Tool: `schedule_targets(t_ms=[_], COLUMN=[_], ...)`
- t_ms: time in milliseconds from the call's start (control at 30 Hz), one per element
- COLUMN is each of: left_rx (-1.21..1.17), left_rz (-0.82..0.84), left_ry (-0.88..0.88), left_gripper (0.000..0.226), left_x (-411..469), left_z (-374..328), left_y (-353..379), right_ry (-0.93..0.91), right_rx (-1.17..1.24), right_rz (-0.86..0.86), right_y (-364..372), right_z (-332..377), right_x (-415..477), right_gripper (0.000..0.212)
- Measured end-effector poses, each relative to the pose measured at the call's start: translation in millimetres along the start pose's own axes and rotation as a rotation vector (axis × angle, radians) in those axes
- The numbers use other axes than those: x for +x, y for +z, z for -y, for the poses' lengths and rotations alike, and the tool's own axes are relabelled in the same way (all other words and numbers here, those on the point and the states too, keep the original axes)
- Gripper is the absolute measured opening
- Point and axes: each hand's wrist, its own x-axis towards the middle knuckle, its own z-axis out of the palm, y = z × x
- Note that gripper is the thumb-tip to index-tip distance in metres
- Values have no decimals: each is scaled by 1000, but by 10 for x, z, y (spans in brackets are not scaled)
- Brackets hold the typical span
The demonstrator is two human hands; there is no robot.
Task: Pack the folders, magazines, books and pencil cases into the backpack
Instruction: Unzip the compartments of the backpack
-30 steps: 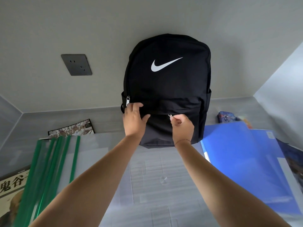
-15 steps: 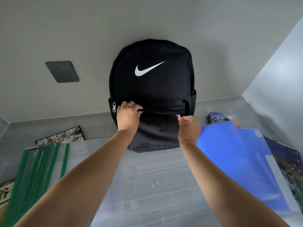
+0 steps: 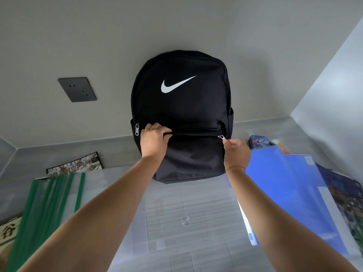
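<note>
– So where's the backpack (image 3: 182, 107)?
– Upright against the wall, on the table (image 3: 196, 222). My left hand (image 3: 154, 141) grips the front pocket's edge; right hand (image 3: 236, 152) pinches the zipper pull (image 3: 221, 137) at the pocket's right end.

The green-spined folders (image 3: 45, 209) run off the bottom left edge, and they cover most of the book (image 3: 8, 230) beneath, itself cut by the left edge. The magazine (image 3: 75, 163) behind them shows only its top strip. On the right, the blue folders (image 3: 284, 197) hide most of the pencil case (image 3: 259, 141), and the dark printed cover (image 3: 347, 199) under them is blurred and cut off by the edge. The right hand (image 3: 236, 152) hides the backpack's (image 3: 180, 107) lower corner.
</note>
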Motion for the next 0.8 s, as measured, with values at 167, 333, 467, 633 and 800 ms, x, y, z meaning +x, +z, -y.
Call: schedule_targets(t_ms=[167, 333, 467, 633, 800], left_rx=[-12, -27, -34, -39, -164], left_rz=[17, 22, 24, -20, -214], left_ry=[-16, -28, -26, -17, -286], left_gripper=[16, 16, 19, 41, 21], left_x=[-39, -49, -63, -80, -72], left_z=[-8, -12, -11, 39, 316], left_y=[7, 3, 1, -73, -248], right_ry=[8, 8, 23, -118, -393], right_rx=[7, 28, 24, -68, -72], right_rz=[-5, -11, -4, -95, -40], right_y=[5, 18, 14, 69, 379], right_z=[19, 15, 2, 43, 365], right_x=[-33, -60, -58, -123, -409], right_gripper=[16, 15, 15, 26, 25])
